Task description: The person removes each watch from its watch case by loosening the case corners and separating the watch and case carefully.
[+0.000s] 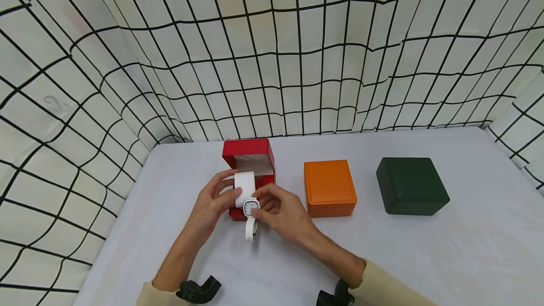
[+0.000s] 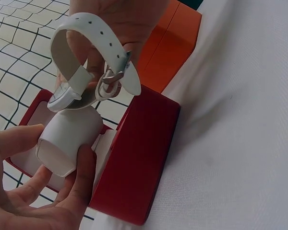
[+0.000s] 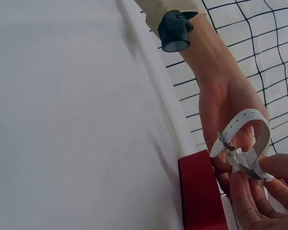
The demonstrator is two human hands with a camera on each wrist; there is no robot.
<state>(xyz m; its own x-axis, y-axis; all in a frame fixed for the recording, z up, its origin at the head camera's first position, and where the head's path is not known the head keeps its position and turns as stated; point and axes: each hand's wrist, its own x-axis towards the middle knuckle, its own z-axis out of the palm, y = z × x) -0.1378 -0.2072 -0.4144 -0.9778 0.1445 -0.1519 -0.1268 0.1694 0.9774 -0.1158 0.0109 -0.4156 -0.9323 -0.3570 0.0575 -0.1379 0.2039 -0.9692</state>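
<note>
A white wristwatch (image 1: 251,208) with a squarish dial is pinched at its case by my right hand (image 1: 282,212). Its buckled strap (image 2: 98,36) forms a loop with a row of holes. My left hand (image 1: 214,197) grips a white watch cushion (image 2: 69,134) between thumb and fingers. Watch and cushion are close together, the case right at the cushion's edge. Both are over an open red watch box (image 1: 248,148), whose lid stands up at the back and shows a pale lining. In the right wrist view, the cushion is mostly hidden behind the fingers.
To the right of the red box stands a closed orange box (image 1: 330,188). A closed dark green box (image 1: 412,185) is farther right. All rest on a white-covered table (image 1: 480,249). Black grid netting (image 1: 297,51) over white sheeting rises behind and at the sides.
</note>
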